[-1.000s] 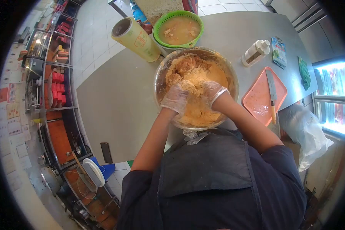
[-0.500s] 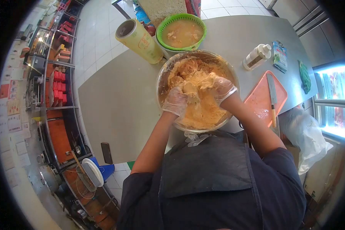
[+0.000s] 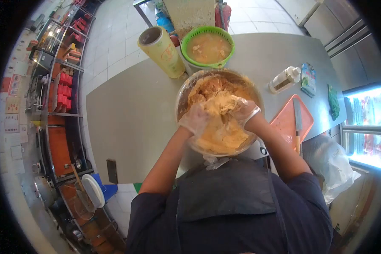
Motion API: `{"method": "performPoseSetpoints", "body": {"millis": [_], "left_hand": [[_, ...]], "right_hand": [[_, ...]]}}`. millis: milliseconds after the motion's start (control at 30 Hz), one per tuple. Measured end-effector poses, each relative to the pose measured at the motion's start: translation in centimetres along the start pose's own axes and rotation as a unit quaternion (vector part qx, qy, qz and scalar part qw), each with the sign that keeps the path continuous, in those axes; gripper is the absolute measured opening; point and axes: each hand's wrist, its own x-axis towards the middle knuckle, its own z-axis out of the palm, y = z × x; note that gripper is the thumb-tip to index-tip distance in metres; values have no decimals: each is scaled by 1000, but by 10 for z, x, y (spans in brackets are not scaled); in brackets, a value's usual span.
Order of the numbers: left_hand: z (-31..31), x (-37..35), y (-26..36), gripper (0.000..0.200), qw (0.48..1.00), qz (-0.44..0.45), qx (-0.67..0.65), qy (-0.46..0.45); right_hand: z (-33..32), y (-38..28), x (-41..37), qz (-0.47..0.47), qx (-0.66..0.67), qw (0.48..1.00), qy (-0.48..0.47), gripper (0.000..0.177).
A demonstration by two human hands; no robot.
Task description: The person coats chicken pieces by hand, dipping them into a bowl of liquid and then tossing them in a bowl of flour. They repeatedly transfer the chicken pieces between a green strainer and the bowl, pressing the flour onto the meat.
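A large metal bowl (image 3: 258, 91) holds orange-yellow flour (image 3: 222, 142) and several coated lumps that look like meat pieces (image 3: 211, 84). Both my hands are inside it, in clear plastic gloves. My right hand (image 3: 244, 111) has its fingers curled around a flour-coated piece (image 3: 225, 104), probably meat, near the bowl's middle. On the other side of that piece is my left hand (image 3: 195, 118). It is smeared by motion, and its fingers cannot be made out. Loose flour lies below and between the hands.
Behind the bowl, a green basket (image 3: 229, 53) sits in a pot with cloudy liquid and pieces. Beside it stands a big cling-film roll (image 3: 165, 55). Rightward are a white bottle (image 3: 284, 79), a packet (image 3: 308, 80), an orange tray (image 3: 283, 120) with a knife (image 3: 298, 120), and a green cloth (image 3: 333, 101). A phone (image 3: 111, 171) lies left.
The camera view has tilted, so the table sits slightly lower. Both hands have shifted within the bowl and are closer together around the coated piece. My left hand is more blurred.
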Motion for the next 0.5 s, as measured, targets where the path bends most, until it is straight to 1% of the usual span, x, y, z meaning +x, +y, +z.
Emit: {"method": "performPoseSetpoints", "body": {"millis": [33, 67, 100, 133, 167, 200, 233, 267, 300, 333, 367, 400, 433, 467, 500], "left_hand": [[-2, -2, 7, 27, 997, 22, 68, 11], [-4, -4, 15, 27, 989, 43, 136, 24], [1, -4, 18, 25, 963, 60, 254, 66], [8, -7, 26, 23, 953, 45, 286, 94], [14, -10, 34, 22, 940, 29, 316, 122], [19, -14, 56, 22, 955, -10, 264, 138], [19, -14, 60, 22, 966, -25, 212, 146], [18, -14, 64, 23, 974, -39, 160, 156], [17, -11, 52, 24, 981, -34, 110, 157], [20, -6, 28, 25, 975, 4, 120, 187], [23, -1, 5, 26, 966, 41, 131, 217], [33, 4, -36, 26, 935, 107, 203, 272], [29, -1, -43, 28, 923, 133, 237, 272], [25, -5, -50, 29, 909, 159, 271, 274], [11, -22, -30, 31, 925, 148, 268, 225]], "right_hand": [[-9, -4, 4, 12, -28, 1000, 5, 20], [-16, -8, 7, -28, -85, 996, 8, 20], [-18, -13, 8, -67, -138, 988, 8, 20], [-18, -17, 9, -106, -189, 976, 6, 21], [-8, -10, 12, -69, -127, 989, -18, 21], [5, 8, 17, -33, -67, 996, -41, 22], [6, 12, 24, 4, -8, 998, -61, 22], [2, 17, 25, -2, -3, 998, -62, 22], [-7, 13, 25, -9, 2, 998, -63, 22], [-17, 7, 30, -18, 7, 998, -66, 22], [-28, -1, 36, 1, 66, 994, -82, 21], [-41, -12, 42, 21, 127, 987, -98, 21], [-51, -22, 48, 43, 187, 975, -113, 20], [-60, -28, 58, 16, 191, 975, -112, 16], [-65, -30, 70, 19, 171, 981, -91, 15]]}}
